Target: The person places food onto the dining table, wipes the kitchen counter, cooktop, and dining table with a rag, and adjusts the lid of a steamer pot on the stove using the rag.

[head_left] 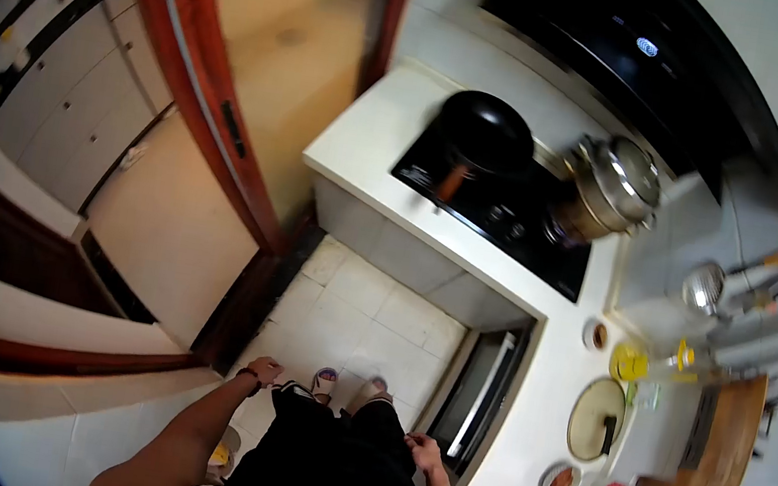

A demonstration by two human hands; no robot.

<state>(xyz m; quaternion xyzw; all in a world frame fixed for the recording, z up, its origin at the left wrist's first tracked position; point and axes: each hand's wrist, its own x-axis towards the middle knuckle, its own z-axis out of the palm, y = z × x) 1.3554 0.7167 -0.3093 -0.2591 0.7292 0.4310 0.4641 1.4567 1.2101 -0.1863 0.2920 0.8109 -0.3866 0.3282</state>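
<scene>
My left hand [265, 371], with a dark band at the wrist, hangs beside my dark shorts, its fingers loosely curled and nothing visible in them. On the other side, my right hand [423, 451] is near the shorts' edge with its fingers drawn together; I see nothing in it. Close to that hand is a built-in appliance with a long handle [484, 394] under the counter. Farther ahead, a black wok [488, 129] with a wooden handle sits on the black gas stove [522, 225]. Beside it stands a lidded steel steamer pot [608, 190].
A white counter [363, 151] runs ahead and along the right. It carries a bowl of reddish food [560, 483], a round lid [596, 419], a yellow oil bottle [631, 362] and several other bottles. A wooden cutting board [729, 445] stands by the wall. A red-brown door frame [203, 74] is left.
</scene>
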